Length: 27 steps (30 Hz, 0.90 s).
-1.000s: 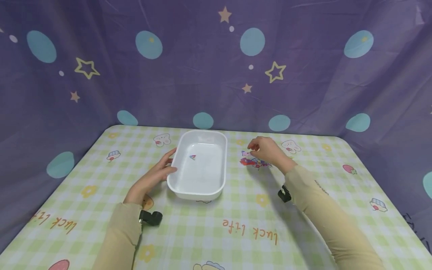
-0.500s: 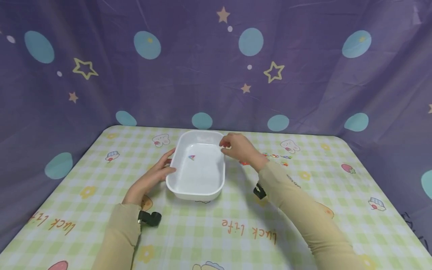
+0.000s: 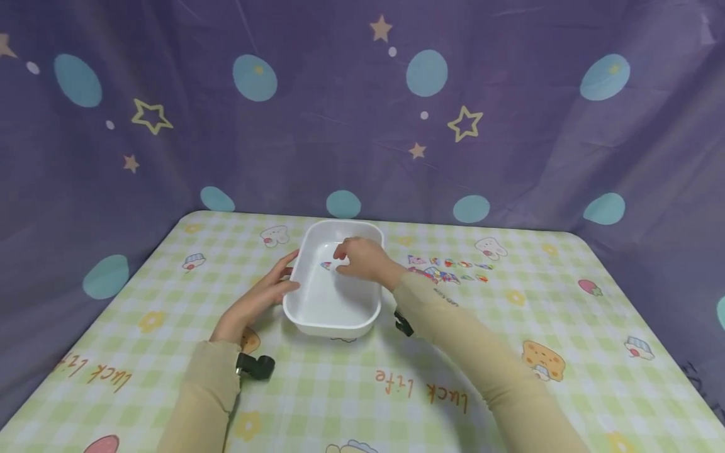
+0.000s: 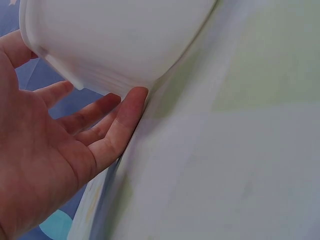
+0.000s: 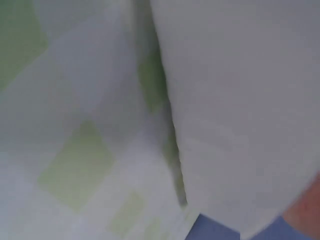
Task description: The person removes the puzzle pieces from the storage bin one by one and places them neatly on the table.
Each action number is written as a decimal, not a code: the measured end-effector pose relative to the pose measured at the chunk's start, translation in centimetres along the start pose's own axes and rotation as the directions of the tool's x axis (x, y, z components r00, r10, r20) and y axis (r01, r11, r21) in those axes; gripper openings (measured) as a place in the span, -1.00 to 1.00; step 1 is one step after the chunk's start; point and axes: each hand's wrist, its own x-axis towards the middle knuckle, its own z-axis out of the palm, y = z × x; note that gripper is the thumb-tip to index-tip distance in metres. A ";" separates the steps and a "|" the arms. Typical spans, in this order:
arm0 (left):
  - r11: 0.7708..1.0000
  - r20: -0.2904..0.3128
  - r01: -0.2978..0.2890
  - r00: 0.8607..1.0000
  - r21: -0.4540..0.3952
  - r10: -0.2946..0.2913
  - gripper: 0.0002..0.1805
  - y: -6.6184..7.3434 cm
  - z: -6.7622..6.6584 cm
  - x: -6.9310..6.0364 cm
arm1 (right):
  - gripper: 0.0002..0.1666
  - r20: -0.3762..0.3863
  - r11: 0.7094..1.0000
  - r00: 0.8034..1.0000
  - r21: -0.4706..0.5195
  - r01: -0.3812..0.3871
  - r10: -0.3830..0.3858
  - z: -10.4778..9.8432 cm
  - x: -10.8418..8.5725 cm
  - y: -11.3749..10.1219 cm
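A white rectangular tray (image 3: 334, 308) stands on the checked tablecloth, with a small colourful flat piece (image 3: 326, 265) lying inside. At its left side, my left hand (image 3: 262, 299) holds it, thumb at the rim. The left wrist view has the fingers of this hand (image 4: 60, 145) against the tray's outer wall (image 4: 120, 40). My right hand (image 3: 365, 259) reaches over the tray's right rim, fingers bent above the tray floor near the piece. Whether something small is between its fingertips is too small to tell. The right wrist view shows mostly a pale, blurred surface (image 5: 240, 110).
Several small colourful flat pieces (image 3: 450, 263) lie in rows on the tablecloth to the right of the tray, with a larger red-and-blue cluster (image 3: 433, 274) by them. A purple patterned curtain (image 3: 362, 157) hangs behind the table's back edge.
My right hand has moved left from the pieces on the tablecloth, across the tray's right rim, and into the space over the tray. My left hand and the tray have stayed put.
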 end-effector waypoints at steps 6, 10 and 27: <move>1.000 0.006 0.000 1.000 0.005 0.000 -0.24 0.0 0.0 0.1 | -0.58 0.086 1.000 0.996 -0.014 -0.028 0.029 1.4 1.3 -0.4; 1.000 0.003 0.001 1.000 0.005 -0.001 -0.25 0.0 0.1 0.1 | -0.51 0.121 0.998 0.991 -0.033 -0.054 0.058 2.0 1.8 -0.5; 1.000 -0.004 -0.014 1.000 0.004 0.014 -0.26 0.0 0.1 0.0 | -0.81 0.126 1.000 0.992 -0.010 -0.022 0.024 3.2 2.6 -0.4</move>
